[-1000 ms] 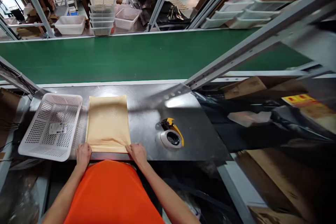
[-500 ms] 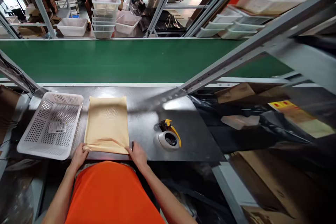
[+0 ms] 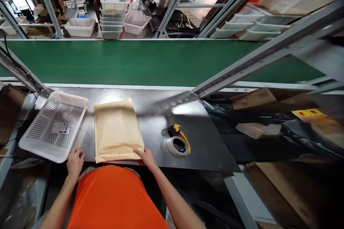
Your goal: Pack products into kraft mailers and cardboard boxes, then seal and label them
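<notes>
A yellow padded envelope [image 3: 116, 125] lies at a slight slant on the metal table, its near end creased. My right hand [image 3: 146, 157] pinches the envelope's near right corner, thumb on top. Beside the near right corner of the white plastic basket [image 3: 57, 127], my left hand [image 3: 75, 162] is off the envelope, fingers loosely curled and apart, with nothing visible in them. A label [image 3: 61, 128] with a printed code lies in the basket. To the right of the envelope stands a tape dispenser [image 3: 177, 141] with a yellow handle and a roll of tape.
Beyond the metal table [image 3: 153, 114] runs a green conveyor belt [image 3: 120, 62]. Stacked white baskets [image 3: 114, 14] stand across it. A slanted metal post [image 3: 242, 57] rises at the right. Cardboard boxes [image 3: 254, 98] and black plastic lie right of the table.
My left hand has let go of the envelope's near left corner and moved left toward the basket. The envelope has turned slightly, its near right corner still in my right hand. The view has shifted.
</notes>
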